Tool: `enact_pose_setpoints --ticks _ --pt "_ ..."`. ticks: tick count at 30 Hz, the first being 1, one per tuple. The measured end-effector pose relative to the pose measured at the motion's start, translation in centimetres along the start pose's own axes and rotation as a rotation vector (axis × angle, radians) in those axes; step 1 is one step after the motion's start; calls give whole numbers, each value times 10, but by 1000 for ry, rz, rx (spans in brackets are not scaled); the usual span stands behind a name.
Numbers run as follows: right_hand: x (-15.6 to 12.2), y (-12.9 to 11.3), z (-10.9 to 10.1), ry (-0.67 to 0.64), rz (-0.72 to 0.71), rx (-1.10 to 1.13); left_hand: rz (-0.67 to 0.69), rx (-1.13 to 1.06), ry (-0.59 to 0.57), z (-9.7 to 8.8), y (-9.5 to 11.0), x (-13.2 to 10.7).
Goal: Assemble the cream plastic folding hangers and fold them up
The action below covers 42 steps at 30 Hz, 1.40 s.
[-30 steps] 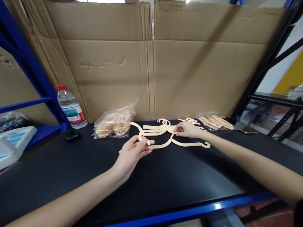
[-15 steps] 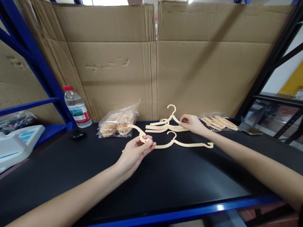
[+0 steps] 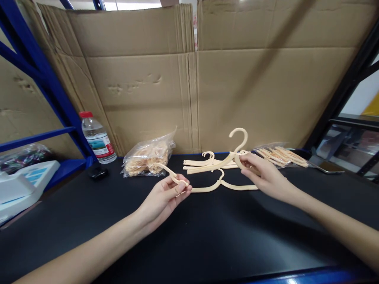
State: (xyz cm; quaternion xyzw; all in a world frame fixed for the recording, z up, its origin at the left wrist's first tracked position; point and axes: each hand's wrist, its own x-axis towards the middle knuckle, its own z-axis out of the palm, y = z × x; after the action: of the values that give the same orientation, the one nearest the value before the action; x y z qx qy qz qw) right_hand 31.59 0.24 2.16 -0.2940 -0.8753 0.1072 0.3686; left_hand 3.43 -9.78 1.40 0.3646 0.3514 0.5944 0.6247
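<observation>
With our left hand [image 3: 165, 196] we pinch a curved hanger arm [image 3: 167, 170]; our right hand [image 3: 265, 176] grips a hooked hanger [image 3: 226, 159] beside its neck [image 3: 235, 153], likely light, stiff, best held there.

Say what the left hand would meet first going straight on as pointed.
Beyond the pale piece it pinches, the left hand would probably meet the front hanger on the black tabletop; height is unclear, so it may pass above.

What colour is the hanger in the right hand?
Pale cream; the hanger shows best in the head view.
</observation>
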Motion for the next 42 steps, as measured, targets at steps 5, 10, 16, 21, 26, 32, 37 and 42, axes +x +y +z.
enact_pose_setpoints --ticks 5,10,16,21,26,32,37,42 --pt "-18 -6 0 1 41 56 -24 31 -93 -4 3 1" --pt "-15 -11 -6 53 -13 -22 -54 1 -170 -5 2 -1" --pt "-20 -12 -7 62 -97 -56 -87 -36 -216 -3 2 -1" --pt "-23 -10 -6 41 -137 -49 -106 -27 -244 -2 2 -1" --pt "-23 -12 -3 82 -167 -82 -130 -22 -253 1 2 -3" --pt "-24 -15 1 118 -227 -126 -138 -41 -234 1 1 -5" --pt "-24 -18 4 150 -316 -158 -124 -28 -183 1 -4 -8" --pt "-30 -23 10 145 -337 -82 -95 -11 -87 3 -5 -14"
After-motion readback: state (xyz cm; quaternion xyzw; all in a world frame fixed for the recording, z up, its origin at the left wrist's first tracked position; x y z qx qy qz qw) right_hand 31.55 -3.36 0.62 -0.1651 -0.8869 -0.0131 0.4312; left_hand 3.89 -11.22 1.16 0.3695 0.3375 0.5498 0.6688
